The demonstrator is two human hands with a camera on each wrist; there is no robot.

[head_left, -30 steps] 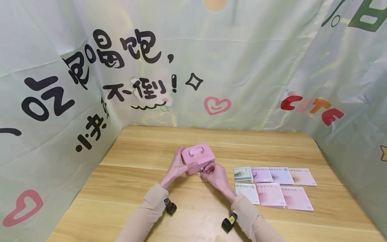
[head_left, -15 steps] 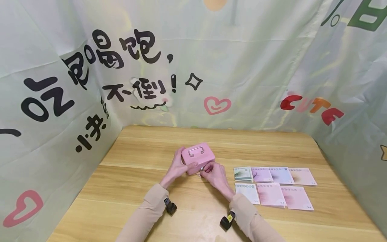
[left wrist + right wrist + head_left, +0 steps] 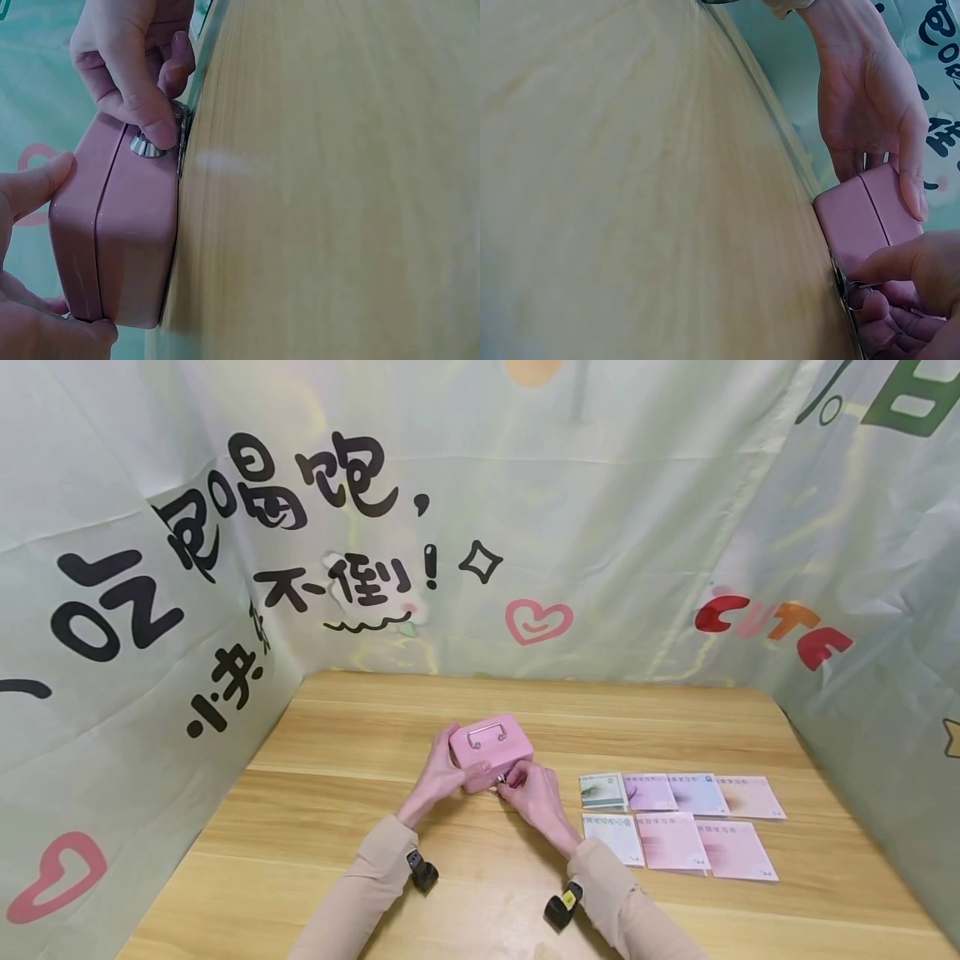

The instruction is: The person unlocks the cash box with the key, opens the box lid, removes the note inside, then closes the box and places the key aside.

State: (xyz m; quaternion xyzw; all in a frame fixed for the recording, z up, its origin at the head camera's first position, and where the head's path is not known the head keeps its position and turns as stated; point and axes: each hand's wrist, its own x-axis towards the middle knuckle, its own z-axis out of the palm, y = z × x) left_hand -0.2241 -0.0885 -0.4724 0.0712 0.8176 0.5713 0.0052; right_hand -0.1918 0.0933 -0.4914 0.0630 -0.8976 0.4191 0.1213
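A small pink cash box with a wire handle on its lid sits closed on the wooden table. My left hand grips its left end, thumb over the lid's front edge and fingers around the side. At the box's front, my right hand pinches a key at the round silver lock. The key itself is mostly hidden behind the thumb and fingers. A thin metal key ring shows between the right fingers in the right wrist view.
To the right, several play banknotes lie in two rows, among them a green note, a purple note and a pink note. Printed cloth hangs behind and beside the table.
My right wrist has shifted slightly left and the right fingers have turned a little at the lock. The left hand and the cash box stay put.
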